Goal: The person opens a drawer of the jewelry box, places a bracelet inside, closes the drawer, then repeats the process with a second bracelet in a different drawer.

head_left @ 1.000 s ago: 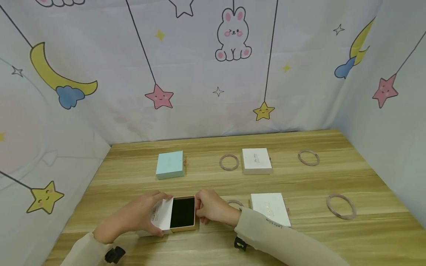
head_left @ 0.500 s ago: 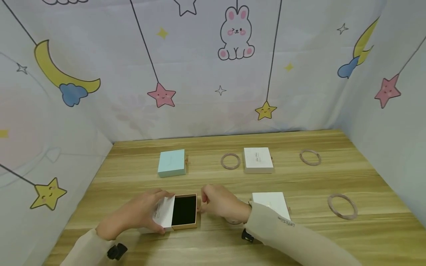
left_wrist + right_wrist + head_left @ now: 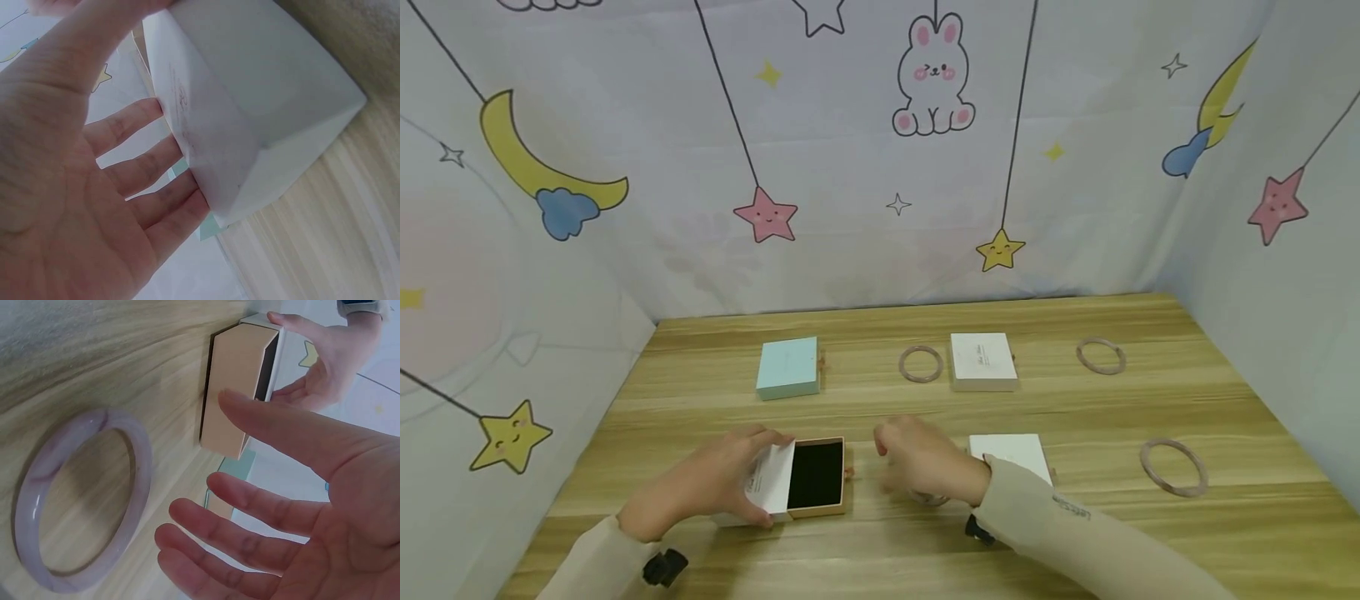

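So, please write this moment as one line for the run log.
left hand: holds white sleeve | pink drawer: slid out, black inside | right hand: open, over bangle | table: wood

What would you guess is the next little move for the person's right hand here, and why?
Probably lowering the right hand onto the pale lilac bangle lying on the wooden table just under it and picking it up. That hand is open and holds nothing, while the left hand holds the white sleeve slid back from the tan drawer box, whose black inside shows nothing in it.
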Demonstrator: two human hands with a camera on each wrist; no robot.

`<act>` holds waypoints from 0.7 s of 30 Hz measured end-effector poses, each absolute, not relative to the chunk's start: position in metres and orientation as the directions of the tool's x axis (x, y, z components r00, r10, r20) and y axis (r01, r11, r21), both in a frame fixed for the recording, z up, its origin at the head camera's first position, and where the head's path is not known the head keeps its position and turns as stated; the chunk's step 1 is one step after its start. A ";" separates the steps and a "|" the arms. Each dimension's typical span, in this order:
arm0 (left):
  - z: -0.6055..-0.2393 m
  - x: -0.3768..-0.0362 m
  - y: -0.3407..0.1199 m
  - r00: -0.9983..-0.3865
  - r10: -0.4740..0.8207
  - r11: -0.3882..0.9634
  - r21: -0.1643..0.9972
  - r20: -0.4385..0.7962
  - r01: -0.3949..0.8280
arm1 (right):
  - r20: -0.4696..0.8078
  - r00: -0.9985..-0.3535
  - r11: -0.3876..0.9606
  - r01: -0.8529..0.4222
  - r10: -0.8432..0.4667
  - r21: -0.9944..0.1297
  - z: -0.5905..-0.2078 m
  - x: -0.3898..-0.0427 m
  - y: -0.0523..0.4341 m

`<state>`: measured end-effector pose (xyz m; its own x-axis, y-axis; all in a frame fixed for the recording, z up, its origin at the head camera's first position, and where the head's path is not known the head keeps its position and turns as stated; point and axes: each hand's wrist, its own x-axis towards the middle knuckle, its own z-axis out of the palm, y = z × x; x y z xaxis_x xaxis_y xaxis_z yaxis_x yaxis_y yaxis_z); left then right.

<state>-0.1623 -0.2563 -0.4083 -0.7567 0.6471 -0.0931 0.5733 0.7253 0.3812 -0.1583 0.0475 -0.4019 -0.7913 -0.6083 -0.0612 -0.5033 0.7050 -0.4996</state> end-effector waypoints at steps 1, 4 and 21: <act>-0.408 -0.162 -0.256 -0.757 0.646 0.726 0.382 -0.094 0.572 | -0.063 -0.789 0.708 -0.510 -0.611 -0.489 -0.402 -0.158 0.049; -0.409 -0.162 -0.256 -0.759 0.644 0.728 0.380 -0.092 0.571 | -0.065 -0.783 0.719 -0.531 -0.618 -0.448 -0.403 -0.158 0.052; -0.409 -0.161 -0.255 -0.758 0.649 0.724 0.364 -0.072 0.586 | -0.146 -0.792 0.803 -0.568 -0.593 -0.183 -0.403 -0.151 0.063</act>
